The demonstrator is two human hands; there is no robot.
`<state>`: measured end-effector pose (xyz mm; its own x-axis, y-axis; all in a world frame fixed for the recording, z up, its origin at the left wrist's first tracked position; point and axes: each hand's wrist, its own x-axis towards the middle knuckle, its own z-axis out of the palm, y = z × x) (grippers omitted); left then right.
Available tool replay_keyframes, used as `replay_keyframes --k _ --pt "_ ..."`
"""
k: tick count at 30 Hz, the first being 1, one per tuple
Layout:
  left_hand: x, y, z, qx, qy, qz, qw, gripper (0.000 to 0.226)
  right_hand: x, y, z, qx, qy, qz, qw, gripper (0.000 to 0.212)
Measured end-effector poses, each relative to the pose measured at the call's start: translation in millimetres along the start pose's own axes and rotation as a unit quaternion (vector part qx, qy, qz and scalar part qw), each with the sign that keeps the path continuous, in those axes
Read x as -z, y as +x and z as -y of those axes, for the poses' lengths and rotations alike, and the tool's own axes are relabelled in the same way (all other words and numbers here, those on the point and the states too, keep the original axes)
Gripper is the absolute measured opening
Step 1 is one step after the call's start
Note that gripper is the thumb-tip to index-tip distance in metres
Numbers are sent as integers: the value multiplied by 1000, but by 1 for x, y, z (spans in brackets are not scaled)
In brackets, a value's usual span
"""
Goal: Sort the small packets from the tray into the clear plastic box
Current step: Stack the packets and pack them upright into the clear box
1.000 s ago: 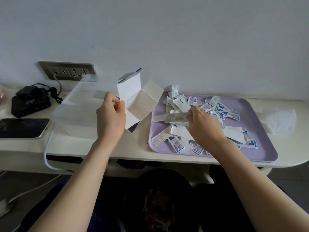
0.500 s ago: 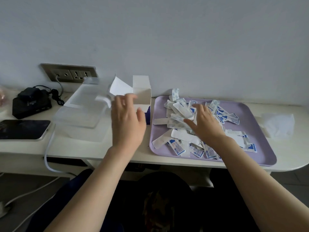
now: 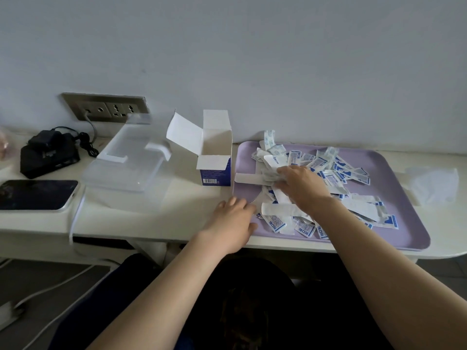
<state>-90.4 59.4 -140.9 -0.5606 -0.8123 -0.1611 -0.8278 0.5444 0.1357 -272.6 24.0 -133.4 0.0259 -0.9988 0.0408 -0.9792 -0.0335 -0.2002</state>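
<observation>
Left hand [image 3: 232, 218] has let go of the white carton [image 3: 214, 152], which now stands open-topped on the table [image 3: 177, 213] between the clear plastic box [image 3: 126, 170] and the tray [image 3: 404, 198]. That hand has dropped to the tray's near-left corner, fingers loosely bent, holding nothing. Right hand [image 3: 300, 185] is still in the packets [image 3: 328, 170], fingers curled round a small bunch with one long white strip sticking out to the left.

Packets are all on the tray, heaped and overlapping. I see none in the clear box, which sits well left of the tray, past the carton. Too blurry to tell whether its lid is up.

Step, as I read it: gather a bunch and carry it to the box.
- Pin the tray edge with the left hand so it doesn't slide.
- Take small bunches, since the wrappers look slick and will shed from a loose grip.
- Lift clear of the carton on the way over.
- Confirm the box is open before releasing.
</observation>
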Motion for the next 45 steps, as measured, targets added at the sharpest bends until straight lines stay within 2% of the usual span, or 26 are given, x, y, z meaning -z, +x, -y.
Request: replay_keyframes --k 4,11,14,16,18,21,25,27,30,31,34,37,39,42,45 --pt "2 1 0 7 -27 22 999 40 3 3 -1 -4 -50 -33 998 15" --pt "9 -4 -1 11 -29 41 999 41 20 1 -11 -57 -5 -75 996 27" --pt "13 -5 -4 28 -38 14 999 36 32 -4 -8 -53 35 -106 992 20" --pt "16 -5 -6 55 -86 -32 994 36 38 -8 -3 -20 57 -110 992 17" --pt "19 -5 -6 95 -149 -86 980 42 40 -15 4 16 80 -92 992 18" --pt "22 -4 -3 130 -182 -166 960 49 37 -27 12 53 101 -37 993 19" --pt "21 -5 0 118 -173 -171 963 63 30 -38 18 81 104 36 991 15" --pt "19 -4 1 115 -165 -138 970 50 28 -40 18 89 106 64 988 14" --pt "17 -5 1 118 -141 -98 978 11 27 -41 20 94 106 93 985 10" --pt "17 -5 0 118 -134 -89 980 9 26 -41 20 96 101 95 986 4" --pt "17 -5 0 123 -119 -87 981 11 21 -38 17 62 127 71 987 23" --pt "16 -3 2 136 -110 -96 980 12 22 -33 15 43 178 6 983 14" --pt "15 -3 2 142 -116 -97 978 10 29 -33 20 62 175 -11 983 4" --pt "17 -3 0 154 -115 -107 975 13 37 -41 30 105 150 32 983 13" --pt "21 -4 -2 158 -115 -116 974 11 33 -44 33 125 79 72 986 19"
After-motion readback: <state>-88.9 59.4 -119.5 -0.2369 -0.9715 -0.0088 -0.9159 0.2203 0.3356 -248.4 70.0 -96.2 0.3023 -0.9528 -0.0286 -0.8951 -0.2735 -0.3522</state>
